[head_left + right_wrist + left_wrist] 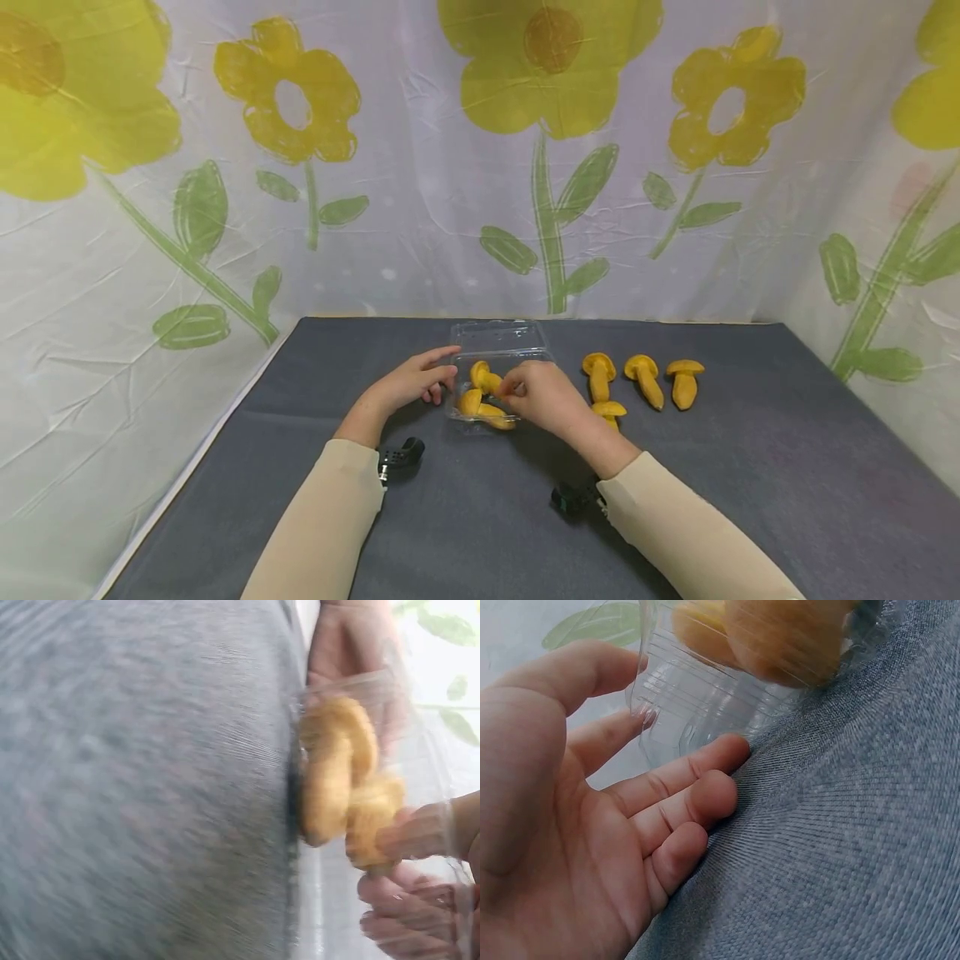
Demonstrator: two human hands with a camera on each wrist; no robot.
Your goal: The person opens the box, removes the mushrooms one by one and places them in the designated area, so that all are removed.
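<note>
A clear plastic clamshell box (459,411) stands on the table with its lid (498,337) folded back. Inside, a yellow mushroom (495,416) lies along the front wall. Behind it is a second mushroom (483,377), its stem pinched between the thumb and fingers of my right hand (546,398), which reaches in over the right side. My left hand (401,388) is at the box's left wall. In the left wrist view, thumb and forefinger touch the plastic, while the other fingers (724,750) rest loosely bent on the cloth.
Right of the box, three yellow mushrooms stand in a row: the left one (598,377), the middle one (645,380) and the right one (684,383). Another mushroom (609,410) lies nearer, partly behind my right wrist. Dark grey cloth (735,500) covers the table; a flowered curtain (420,208) hangs behind.
</note>
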